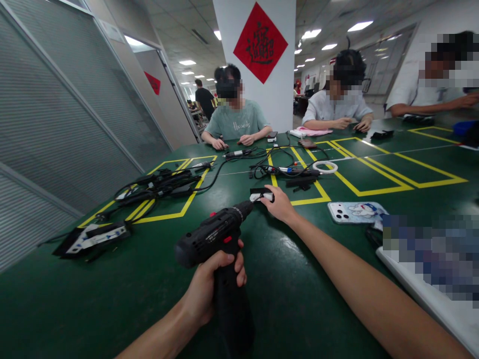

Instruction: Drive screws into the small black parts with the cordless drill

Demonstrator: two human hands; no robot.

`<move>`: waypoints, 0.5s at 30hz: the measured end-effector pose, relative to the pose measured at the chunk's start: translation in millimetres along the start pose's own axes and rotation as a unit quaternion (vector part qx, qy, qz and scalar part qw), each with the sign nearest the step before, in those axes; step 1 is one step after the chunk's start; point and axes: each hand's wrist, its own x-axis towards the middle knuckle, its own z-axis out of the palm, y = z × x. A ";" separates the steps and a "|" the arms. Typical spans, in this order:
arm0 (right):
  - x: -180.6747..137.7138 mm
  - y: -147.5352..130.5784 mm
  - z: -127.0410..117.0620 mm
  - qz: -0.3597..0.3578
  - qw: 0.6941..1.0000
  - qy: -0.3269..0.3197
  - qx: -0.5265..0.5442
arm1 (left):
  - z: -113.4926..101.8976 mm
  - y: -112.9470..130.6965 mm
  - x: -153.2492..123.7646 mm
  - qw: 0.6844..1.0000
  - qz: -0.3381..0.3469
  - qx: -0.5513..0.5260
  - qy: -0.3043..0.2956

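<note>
My left hand (213, 281) is wrapped round the handle of a black cordless drill (211, 237) with small red parts. Its chuck points away from me and to the right, close to a small black-and-white part (261, 195). That part is held at its right side by the fingers of my right hand (277, 203), just above or on the green table (292, 264). Whether the drill's tip touches the part, I cannot tell. Part of the black-and-white piece is hidden behind my fingers.
Black cables and devices (168, 182) lie at the left, with a black-and-white flat piece (97, 237) nearer me. More cables and a white ring (325, 167) lie ahead. A phone (357, 212) rests at the right beside a white-edged object (419, 294). Several people sit across the table.
</note>
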 end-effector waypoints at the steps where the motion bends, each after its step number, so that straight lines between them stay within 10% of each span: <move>1: 0.1 0.0 0.0 0.001 1.000 -0.001 0.000 | 0.4 0.2 0.2 1.000 0.001 0.001 0.002; 15: -0.6 -0.3 -0.1 0.001 1.000 -0.003 0.007 | 3.0 1.9 1.2 1.000 0.004 0.000 0.011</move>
